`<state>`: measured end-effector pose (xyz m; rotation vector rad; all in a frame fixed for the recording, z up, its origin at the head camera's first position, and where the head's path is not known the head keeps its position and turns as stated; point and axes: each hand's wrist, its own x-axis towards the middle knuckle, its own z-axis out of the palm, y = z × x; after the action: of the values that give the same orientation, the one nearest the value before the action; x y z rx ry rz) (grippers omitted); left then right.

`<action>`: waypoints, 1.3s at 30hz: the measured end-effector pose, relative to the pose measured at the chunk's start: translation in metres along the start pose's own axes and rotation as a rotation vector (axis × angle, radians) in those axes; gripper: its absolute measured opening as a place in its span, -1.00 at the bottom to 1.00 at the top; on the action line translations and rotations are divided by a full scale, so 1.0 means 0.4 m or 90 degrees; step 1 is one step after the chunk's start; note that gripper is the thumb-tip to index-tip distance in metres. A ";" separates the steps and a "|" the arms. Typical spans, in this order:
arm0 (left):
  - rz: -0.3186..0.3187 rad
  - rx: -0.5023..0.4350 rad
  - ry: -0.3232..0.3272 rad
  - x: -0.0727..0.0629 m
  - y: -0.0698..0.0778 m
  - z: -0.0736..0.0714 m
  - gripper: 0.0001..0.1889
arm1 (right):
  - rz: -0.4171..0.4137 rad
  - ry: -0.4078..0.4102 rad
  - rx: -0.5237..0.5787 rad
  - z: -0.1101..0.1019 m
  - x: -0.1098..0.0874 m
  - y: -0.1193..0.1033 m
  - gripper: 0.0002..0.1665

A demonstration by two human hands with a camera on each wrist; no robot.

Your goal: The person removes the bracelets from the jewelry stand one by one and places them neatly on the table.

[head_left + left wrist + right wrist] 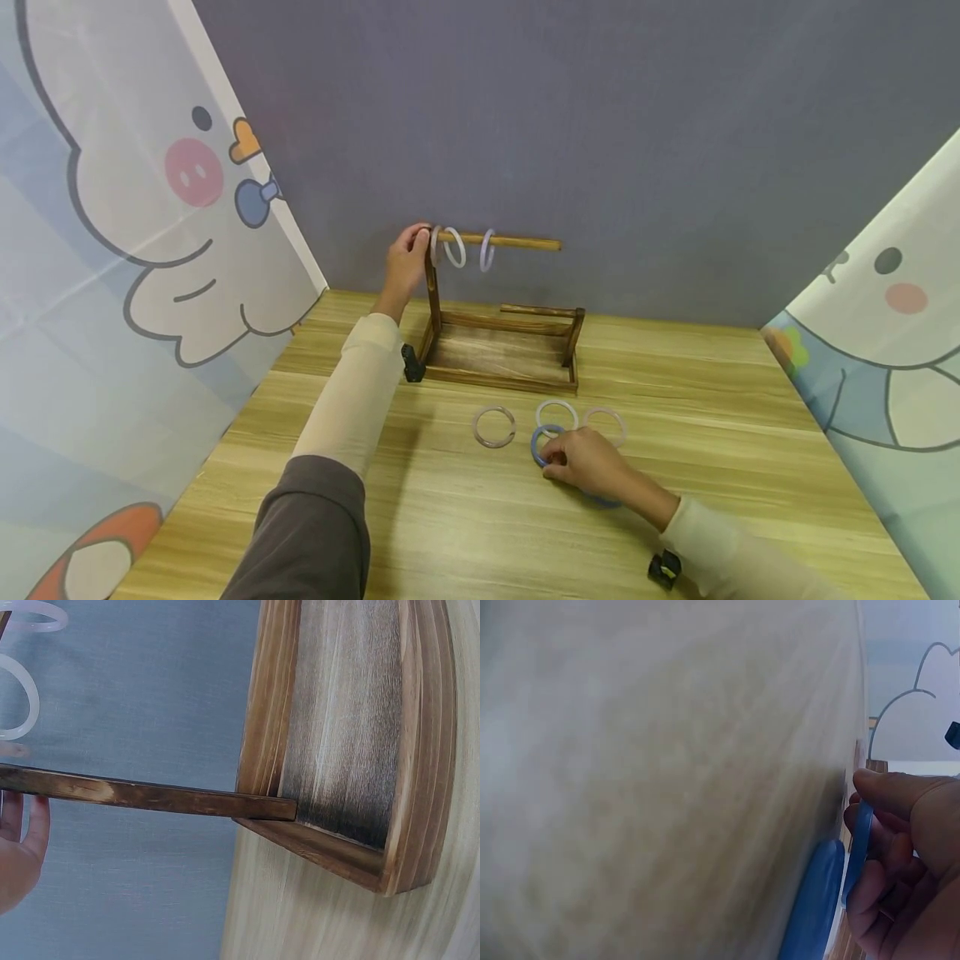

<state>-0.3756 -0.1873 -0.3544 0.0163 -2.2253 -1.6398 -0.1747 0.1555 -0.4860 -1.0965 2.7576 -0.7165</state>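
Observation:
My left hand point(407, 260) grips the top of the tall post of a wooden bangle stand point(495, 385), its fingers also seen behind the post in the left wrist view. From the stand's upper rod hang a brownish bangle point(434, 247), a white bangle point(459, 248) and a lavender bangle point(487, 251). Low over the table, my right hand point(592, 462) pinches a blue bangle point(536, 448) between thumb and fingers. Another blue bangle point(814, 900) lies under that hand, mostly hidden in the head view.
A brown-grey bangle point(494, 427), a white bangle point(557, 405) and a pale pink bangle point(619, 423) lie on the wooden table point(712, 400). The stand has a lower short rod point(537, 311) on its right. Printed curtains flank the table, and a grey cloth hangs behind.

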 end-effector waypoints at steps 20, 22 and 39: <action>0.002 -0.007 0.008 0.003 -0.003 0.002 -0.60 | -0.021 -0.033 -0.011 0.011 -0.025 -0.049 -0.91; 0.004 -0.016 0.009 0.004 -0.003 0.003 -0.60 | -0.019 -0.031 -0.009 0.011 -0.026 -0.051 -0.91; -0.004 -0.030 0.003 0.000 0.001 0.000 -0.60 | 0.027 -0.037 0.050 0.014 -0.033 -0.054 -0.79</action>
<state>-0.3756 -0.1870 -0.3541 0.0144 -2.1847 -1.6937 -0.1502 0.1484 -0.4824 -1.0243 2.6711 -0.7677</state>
